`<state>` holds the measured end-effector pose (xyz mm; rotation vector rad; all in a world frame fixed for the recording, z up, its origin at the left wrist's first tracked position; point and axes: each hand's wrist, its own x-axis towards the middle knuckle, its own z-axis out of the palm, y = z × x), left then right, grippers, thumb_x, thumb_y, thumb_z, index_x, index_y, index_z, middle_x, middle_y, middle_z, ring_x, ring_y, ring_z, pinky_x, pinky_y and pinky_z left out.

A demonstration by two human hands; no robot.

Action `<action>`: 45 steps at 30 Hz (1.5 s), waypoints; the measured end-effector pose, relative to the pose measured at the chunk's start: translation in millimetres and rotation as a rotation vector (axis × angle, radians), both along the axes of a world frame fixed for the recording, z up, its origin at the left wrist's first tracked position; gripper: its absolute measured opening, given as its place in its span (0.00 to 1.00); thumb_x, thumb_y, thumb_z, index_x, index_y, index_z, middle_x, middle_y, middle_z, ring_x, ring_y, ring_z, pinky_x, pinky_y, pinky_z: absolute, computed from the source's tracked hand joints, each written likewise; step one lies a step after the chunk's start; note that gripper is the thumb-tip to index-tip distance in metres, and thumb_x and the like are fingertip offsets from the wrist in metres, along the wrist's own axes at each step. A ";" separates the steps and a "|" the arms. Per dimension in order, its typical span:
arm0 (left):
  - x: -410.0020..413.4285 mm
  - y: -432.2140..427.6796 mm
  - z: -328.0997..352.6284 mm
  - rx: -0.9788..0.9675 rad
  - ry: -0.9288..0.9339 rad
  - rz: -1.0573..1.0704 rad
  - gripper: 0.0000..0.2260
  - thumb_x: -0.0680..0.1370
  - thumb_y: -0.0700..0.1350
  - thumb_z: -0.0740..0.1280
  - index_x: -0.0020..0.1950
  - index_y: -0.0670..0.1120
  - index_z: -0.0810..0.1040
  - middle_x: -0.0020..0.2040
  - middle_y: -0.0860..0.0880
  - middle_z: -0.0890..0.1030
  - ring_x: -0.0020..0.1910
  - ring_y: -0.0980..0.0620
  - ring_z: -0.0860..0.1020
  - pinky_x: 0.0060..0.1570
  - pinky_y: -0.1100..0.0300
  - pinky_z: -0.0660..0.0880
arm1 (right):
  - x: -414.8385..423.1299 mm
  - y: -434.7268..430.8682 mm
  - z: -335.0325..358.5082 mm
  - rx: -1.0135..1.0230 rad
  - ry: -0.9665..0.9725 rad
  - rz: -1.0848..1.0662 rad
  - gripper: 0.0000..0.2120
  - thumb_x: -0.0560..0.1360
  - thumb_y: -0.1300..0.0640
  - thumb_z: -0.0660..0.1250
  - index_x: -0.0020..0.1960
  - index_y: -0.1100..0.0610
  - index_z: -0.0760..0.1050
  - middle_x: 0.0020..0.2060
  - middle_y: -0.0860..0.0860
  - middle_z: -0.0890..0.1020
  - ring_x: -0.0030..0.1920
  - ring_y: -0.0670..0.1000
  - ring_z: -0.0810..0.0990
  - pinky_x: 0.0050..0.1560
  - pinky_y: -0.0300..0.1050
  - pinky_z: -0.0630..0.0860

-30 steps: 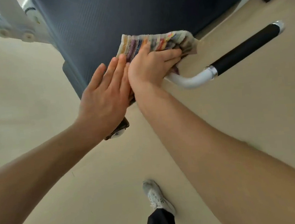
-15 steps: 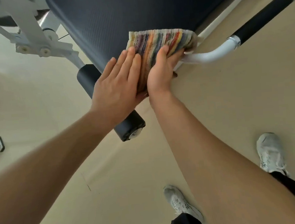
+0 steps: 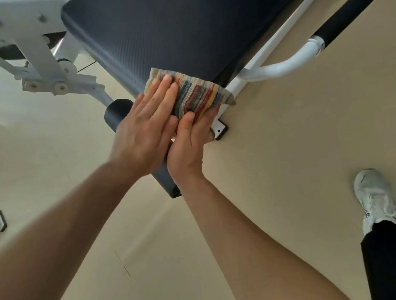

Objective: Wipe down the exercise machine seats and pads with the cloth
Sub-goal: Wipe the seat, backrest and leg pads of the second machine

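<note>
While on pad (image 3: pixel 193 30), cloth (image 3: pixel 197 95) under left hand (image 3: pixel 143 135).

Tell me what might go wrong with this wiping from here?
The cloth sits at the very corner of the dark seat pad, partly overhanging, so it might slip off. The right hand grips it close to the white frame foot and could knock against it. The left hand only presses flat, so its hold is weak.
</note>
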<state>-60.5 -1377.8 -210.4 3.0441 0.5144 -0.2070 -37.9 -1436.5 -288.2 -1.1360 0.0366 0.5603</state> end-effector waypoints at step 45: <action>282.0 45.9 -76.2 0.112 0.303 0.461 0.35 0.84 0.54 0.55 0.82 0.44 0.38 0.82 0.44 0.38 0.81 0.45 0.38 0.80 0.46 0.44 | 329.3 -4.6 20.1 -0.736 -0.606 1.153 0.31 0.84 0.43 0.40 0.83 0.53 0.39 0.82 0.53 0.42 0.82 0.52 0.40 0.80 0.54 0.40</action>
